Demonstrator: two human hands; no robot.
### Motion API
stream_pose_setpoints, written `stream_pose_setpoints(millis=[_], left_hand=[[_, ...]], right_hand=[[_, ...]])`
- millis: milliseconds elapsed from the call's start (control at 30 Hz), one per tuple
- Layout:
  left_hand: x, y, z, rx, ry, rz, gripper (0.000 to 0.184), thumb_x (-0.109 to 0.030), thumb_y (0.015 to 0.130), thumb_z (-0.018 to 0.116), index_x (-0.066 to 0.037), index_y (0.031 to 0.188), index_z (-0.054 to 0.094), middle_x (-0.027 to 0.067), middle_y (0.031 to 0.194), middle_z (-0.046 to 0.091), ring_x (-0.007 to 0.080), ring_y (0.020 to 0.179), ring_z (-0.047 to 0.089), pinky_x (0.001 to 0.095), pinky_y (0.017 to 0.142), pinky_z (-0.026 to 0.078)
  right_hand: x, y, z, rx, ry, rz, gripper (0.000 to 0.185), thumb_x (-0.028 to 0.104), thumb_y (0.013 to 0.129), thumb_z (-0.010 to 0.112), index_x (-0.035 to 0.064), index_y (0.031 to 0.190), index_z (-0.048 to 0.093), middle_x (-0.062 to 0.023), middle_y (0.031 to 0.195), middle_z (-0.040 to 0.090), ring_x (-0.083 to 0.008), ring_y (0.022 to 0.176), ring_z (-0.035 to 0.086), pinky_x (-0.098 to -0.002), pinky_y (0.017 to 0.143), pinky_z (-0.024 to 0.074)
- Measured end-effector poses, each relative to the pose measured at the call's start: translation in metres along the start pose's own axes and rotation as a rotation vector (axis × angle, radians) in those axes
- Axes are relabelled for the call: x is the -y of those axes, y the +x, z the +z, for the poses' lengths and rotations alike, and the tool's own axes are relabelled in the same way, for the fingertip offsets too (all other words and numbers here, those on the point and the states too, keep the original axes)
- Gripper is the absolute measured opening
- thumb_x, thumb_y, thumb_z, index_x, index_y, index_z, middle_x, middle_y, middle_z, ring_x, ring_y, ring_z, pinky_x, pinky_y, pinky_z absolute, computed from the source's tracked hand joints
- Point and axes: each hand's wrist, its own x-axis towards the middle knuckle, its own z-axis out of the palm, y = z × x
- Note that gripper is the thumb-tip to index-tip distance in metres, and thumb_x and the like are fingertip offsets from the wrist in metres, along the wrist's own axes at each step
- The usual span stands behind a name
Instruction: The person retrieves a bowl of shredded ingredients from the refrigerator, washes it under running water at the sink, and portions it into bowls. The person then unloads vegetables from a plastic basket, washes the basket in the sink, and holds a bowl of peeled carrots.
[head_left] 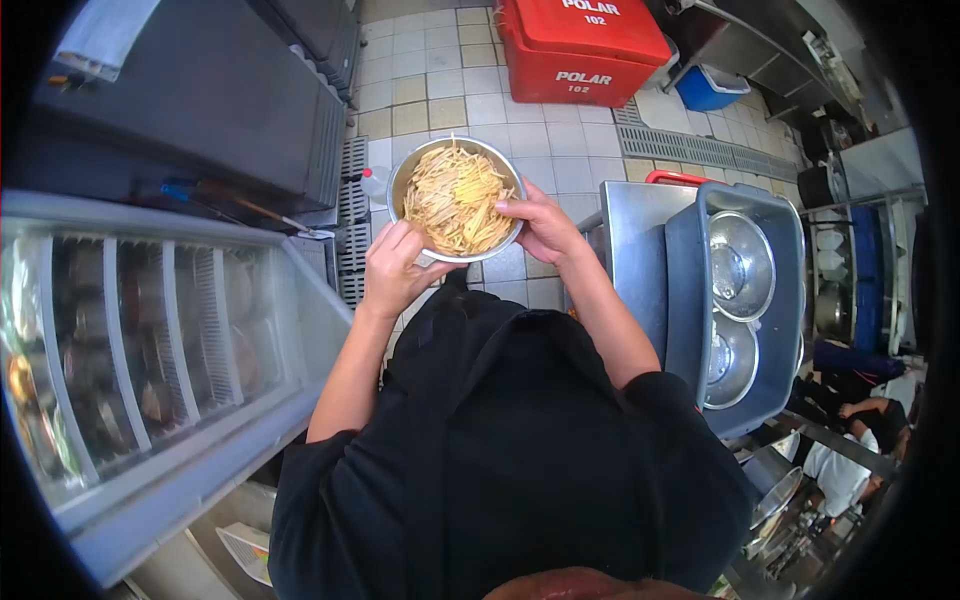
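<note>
A round metal bowl (398, 183) is held in front of my body, above the tiled floor. Thin pale-yellow strips (455, 200), like julienned vegetable or noodles, fill it; I cannot tell which. My left hand (397, 265) is closed on the near left part of the rim, fingers bent. On the opposite side, my right hand (545, 228) grips the bowl, with its thumb over the rim touching the strips and its other fingers underneath, mostly hidden.
An open fridge door (330, 365) and its wire-shelved interior are at left. At right, a grey tub (685, 300) holding metal bowls (742, 265) rests on a steel table (635, 235). A red cooler (580, 60) stands ahead. Another person (840, 470) is at far right.
</note>
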Motion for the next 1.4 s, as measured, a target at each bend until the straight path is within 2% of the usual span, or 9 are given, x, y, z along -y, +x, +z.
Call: stream_pose_setpoints(millis=[133, 233, 333, 433, 567, 700, 1000, 1200, 1400], left_hand=[[0.038, 0.055, 0.017, -0.048, -0.21, 0.06, 0.057, -0.033, 0.06, 0.088, -0.004, 0.101, 0.061, 0.0133, 0.11, 0.06, 0.0256, 0.1, 0.06, 0.0368, 0.08, 0.051], [0.072, 0.085, 0.054, -0.197, -0.6, -0.467, 0.075, -0.022, 0.074, 0.079, -0.005, 0.135, 0.038, 0.0162, 0.12, 0.057, 0.0213, 0.107, 0.058, 0.0386, 0.075, 0.056], [0.122, 0.125, 0.08, 0.326, -1.36, -1.057, 0.071, -0.008, 0.076, 0.071, -0.003, 0.137, 0.035, 0.0171, 0.12, 0.057, 0.024, 0.104, 0.062, 0.039, 0.074, 0.058], [0.149, 0.15, 0.119, 0.409, -1.466, -1.012, 0.064, 0.01, 0.073, 0.055, 0.002, 0.133, 0.037, 0.0155, 0.119, 0.058, 0.0255, 0.1, 0.064, 0.0407, 0.075, 0.059], [0.16, 0.206, 0.166, 0.515, -1.29, -0.924, 0.066, 0.013, 0.071, 0.051, -0.003, 0.134, 0.04, 0.0133, 0.119, 0.059, 0.0238, 0.1, 0.064, 0.0383, 0.075, 0.059], [0.145, 0.253, 0.209, 0.69, -1.246, -0.952, 0.068, 0.014, 0.073, 0.051, -0.006, 0.137, 0.039, 0.0113, 0.118, 0.059, 0.0212, 0.101, 0.063, 0.0311, 0.077, 0.056], [0.136, 0.385, 0.33, 0.989, -1.13, -0.922, 0.07, 0.012, 0.069, 0.05, -0.005, 0.137, 0.038, 0.011, 0.113, 0.059, 0.0212, 0.093, 0.064, 0.0323, 0.064, 0.057], [0.118, 0.472, 0.389, 1.102, -1.199, -0.933, 0.064, 0.011, 0.07, 0.048, -0.006, 0.132, 0.043, 0.0103, 0.111, 0.06, 0.0214, 0.091, 0.065, 0.0327, 0.063, 0.059], [0.081, 0.541, 0.478, 1.27, -1.224, -0.822, 0.067, 0.012, 0.068, 0.047, -0.007, 0.133, 0.044, 0.0109, 0.113, 0.06, 0.0228, 0.096, 0.064, 0.0349, 0.069, 0.06]], right_hand=[[0.013, 0.038, -0.013, -0.212, 0.075, -0.141, 0.067, -0.004, 0.074, 0.058, 0.0072, 0.137, 0.04, -0.0106, 0.118, 0.059, -0.0215, 0.104, 0.061, -0.0361, 0.084, 0.0549], [0.026, 0.065, -0.019, -0.33, 0.062, -0.257, 0.07, -0.008, 0.069, 0.054, 0.0052, 0.137, 0.04, -0.0106, 0.121, 0.057, -0.0215, 0.11, 0.058, -0.0338, 0.09, 0.0511], [0.04, 0.099, -0.026, -0.389, -0.044, -0.373, 0.073, -0.007, 0.069, 0.058, 0.0031, 0.138, 0.038, -0.011, 0.124, 0.056, -0.0199, 0.114, 0.055, -0.0308, 0.095, 0.0465], [0.054, 0.113, -0.048, -0.428, -0.319, -0.359, 0.075, -0.004, 0.072, 0.065, 0.0011, 0.14, 0.036, -0.0135, 0.131, 0.052, -0.0231, 0.12, 0.052, -0.0354, 0.103, 0.0411], [0.106, 0.116, -0.055, -0.841, -1.416, -0.583, 0.08, 0.009, 0.069, 0.077, 0.0056, 0.14, 0.04, -0.0166, 0.133, 0.05, -0.0302, 0.128, 0.042, -0.0407, 0.108, 0.0339], [0.14, 0.127, -0.093, -0.597, -1.77, -0.376, 0.068, 0.02, 0.069, 0.076, 0.0116, 0.132, 0.052, -0.0134, 0.13, 0.052, -0.0298, 0.125, 0.044, -0.0413, 0.1, 0.039], [0.212, 0.203, -0.235, -0.971, -1.345, -0.64, 0.038, -0.001, 0.072, 0.06, 0.0018, 0.11, 0.062, -0.0134, 0.099, 0.063, -0.0328, 0.099, 0.057, -0.0401, 0.091, 0.0453], [0.286, 0.186, -0.285, -1.047, -0.764, -0.647, 0.044, -0.001, 0.072, 0.06, 0.0041, 0.116, 0.061, -0.0149, 0.11, 0.061, -0.034, 0.105, 0.056, -0.0413, 0.092, 0.0446], [0.325, 0.184, -0.327, -1.127, -1.505, -0.273, 0.054, 0.025, 0.078, 0.07, 0.0096, 0.127, 0.055, -0.014, 0.131, 0.054, -0.035, 0.129, 0.041, -0.0455, 0.106, 0.0324]])
